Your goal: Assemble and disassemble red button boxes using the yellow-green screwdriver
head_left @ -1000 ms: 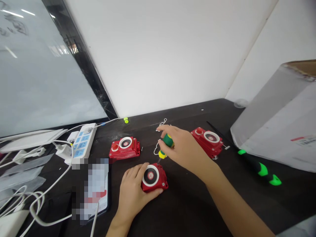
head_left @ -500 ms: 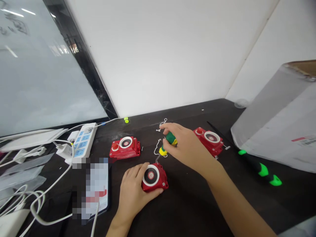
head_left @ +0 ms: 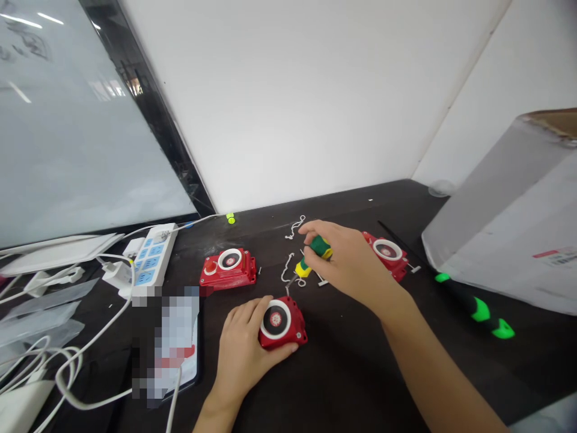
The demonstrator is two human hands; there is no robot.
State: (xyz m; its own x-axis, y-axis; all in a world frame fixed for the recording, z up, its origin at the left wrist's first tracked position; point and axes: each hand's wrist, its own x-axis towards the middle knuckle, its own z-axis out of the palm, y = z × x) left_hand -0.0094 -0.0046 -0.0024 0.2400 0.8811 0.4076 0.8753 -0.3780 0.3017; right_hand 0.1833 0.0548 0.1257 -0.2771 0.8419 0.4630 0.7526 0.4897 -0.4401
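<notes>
My left hand grips a small red box with a white ring on top, pressing it to the dark table. My right hand is closed round a green and yellow screwdriver. Its metal tip points down-left and hovers just above the far edge of that red box. A second red box lies to the left. A third red box sits partly behind my right hand.
A white power strip with white cables lies at the left under a large screen. A blurred flat object lies beside my left hand. A larger black and green screwdriver and a wrapped cardboard box are at the right. White string lies behind.
My right hand has drawn the screwdriver back to the right and tilted it flatter, lifting its tip off the red box. My left hand and the box have stayed put.
</notes>
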